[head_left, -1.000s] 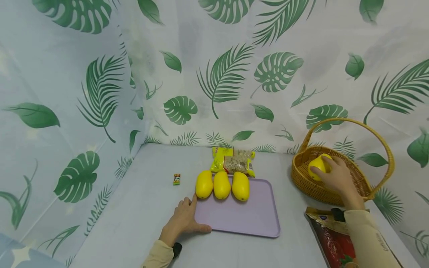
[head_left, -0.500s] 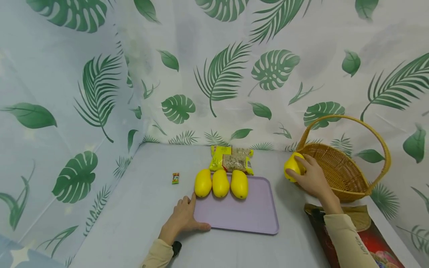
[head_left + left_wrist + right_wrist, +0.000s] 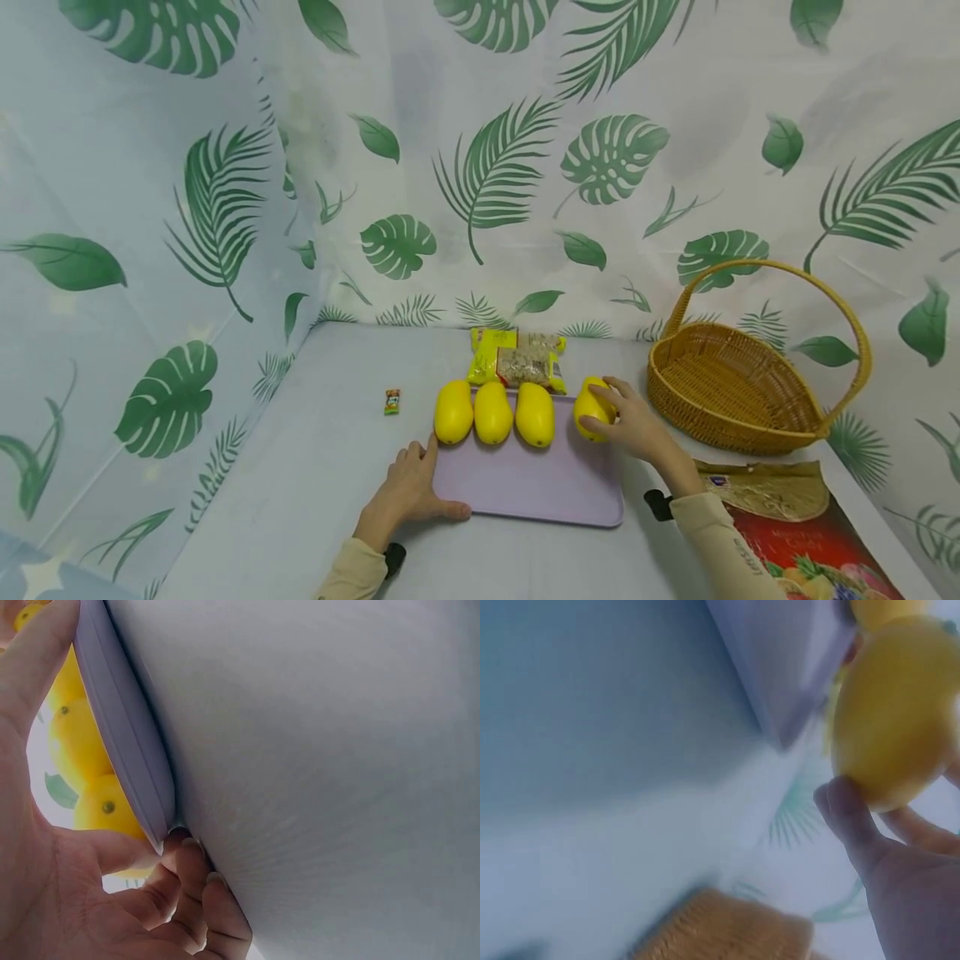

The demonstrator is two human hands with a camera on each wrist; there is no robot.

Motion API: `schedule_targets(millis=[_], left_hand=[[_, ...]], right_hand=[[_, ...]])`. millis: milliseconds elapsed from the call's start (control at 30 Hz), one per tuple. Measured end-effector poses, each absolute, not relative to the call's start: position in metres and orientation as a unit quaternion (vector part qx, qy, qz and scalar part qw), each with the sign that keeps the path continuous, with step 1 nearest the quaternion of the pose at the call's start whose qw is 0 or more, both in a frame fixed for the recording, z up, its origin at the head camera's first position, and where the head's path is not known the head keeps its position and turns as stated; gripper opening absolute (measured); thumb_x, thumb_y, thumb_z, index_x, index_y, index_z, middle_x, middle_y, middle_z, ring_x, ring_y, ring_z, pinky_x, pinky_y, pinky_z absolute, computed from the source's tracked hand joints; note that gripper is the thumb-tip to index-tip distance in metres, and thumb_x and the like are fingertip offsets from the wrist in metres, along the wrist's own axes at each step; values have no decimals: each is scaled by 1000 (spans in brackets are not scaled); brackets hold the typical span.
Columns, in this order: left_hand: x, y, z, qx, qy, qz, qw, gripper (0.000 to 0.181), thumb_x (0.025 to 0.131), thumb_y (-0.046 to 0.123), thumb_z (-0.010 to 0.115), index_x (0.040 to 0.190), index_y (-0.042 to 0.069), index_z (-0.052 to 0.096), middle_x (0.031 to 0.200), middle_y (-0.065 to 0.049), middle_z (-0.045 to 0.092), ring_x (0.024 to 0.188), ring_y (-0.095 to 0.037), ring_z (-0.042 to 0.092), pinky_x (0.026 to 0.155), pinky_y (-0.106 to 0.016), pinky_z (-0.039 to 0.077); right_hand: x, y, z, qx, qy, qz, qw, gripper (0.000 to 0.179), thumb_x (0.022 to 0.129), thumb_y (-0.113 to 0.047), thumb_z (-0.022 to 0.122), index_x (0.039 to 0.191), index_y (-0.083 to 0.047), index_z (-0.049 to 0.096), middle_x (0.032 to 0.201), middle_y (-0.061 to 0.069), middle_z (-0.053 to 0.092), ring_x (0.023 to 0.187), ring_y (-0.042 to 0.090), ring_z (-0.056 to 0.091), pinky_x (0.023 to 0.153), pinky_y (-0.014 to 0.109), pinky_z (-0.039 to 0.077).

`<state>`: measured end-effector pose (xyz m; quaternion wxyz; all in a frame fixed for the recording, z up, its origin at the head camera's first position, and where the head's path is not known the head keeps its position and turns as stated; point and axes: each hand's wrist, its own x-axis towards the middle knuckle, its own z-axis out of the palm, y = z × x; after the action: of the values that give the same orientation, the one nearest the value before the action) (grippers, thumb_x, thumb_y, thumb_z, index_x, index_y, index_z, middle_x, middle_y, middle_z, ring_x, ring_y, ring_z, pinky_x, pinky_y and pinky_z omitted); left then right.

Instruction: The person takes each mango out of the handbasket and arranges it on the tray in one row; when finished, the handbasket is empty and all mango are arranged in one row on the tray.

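My right hand (image 3: 632, 419) holds a yellow mango (image 3: 592, 410) between thumb and fingers over the right back part of the lilac tray (image 3: 525, 492). In the right wrist view the mango (image 3: 892, 712) appears above the tray's corner, apart from it. Three more yellow mangoes (image 3: 492, 414) lie side by side along the tray's back left. At the tray's front left corner rests my left hand (image 3: 408, 487), thumb along the front edge and fingers at the left side. The left wrist view shows the thumb (image 3: 37, 660) stretched out against the tray's rim (image 3: 124, 720).
Behind the tray lie yellow food packets (image 3: 517, 360). A small wrapped sweet (image 3: 392, 402) is to the left. The wicker basket (image 3: 720, 383) with a tall handle stands at the right, and a red and gold bag (image 3: 795, 533) lies in front of it.
My right hand has lifted the mango out of the basket and carried it left to over the tray. The left hand has stayed at the tray's corner.
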<state>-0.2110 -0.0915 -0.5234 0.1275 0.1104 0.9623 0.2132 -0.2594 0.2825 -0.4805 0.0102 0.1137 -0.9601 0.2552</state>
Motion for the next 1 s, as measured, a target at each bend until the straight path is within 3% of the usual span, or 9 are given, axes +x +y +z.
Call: schedule_targets(millis=[367, 1000], left_hand=[[-210, -90, -523, 115, 960, 221, 129, 136, 59, 72, 85, 157, -1, 25, 116, -19, 50, 93, -25, 45, 82, -44, 45], [-211, -91, -526, 118, 958, 227, 133, 138, 58, 72, 85, 157, -1, 24, 121, -21, 51, 97, -27, 48, 86, -46, 47]], right_hand=[[-260, 266, -506, 129, -958, 254, -29, 68, 92, -45, 70, 145, -6, 53, 158, 29, 34, 139, 55, 39, 108, 68, 36], [-255, 266, -501, 124, -953, 273, -42, 69, 95, -46, 66, 149, -7, 47, 162, 26, 27, 143, 55, 33, 109, 71, 32]])
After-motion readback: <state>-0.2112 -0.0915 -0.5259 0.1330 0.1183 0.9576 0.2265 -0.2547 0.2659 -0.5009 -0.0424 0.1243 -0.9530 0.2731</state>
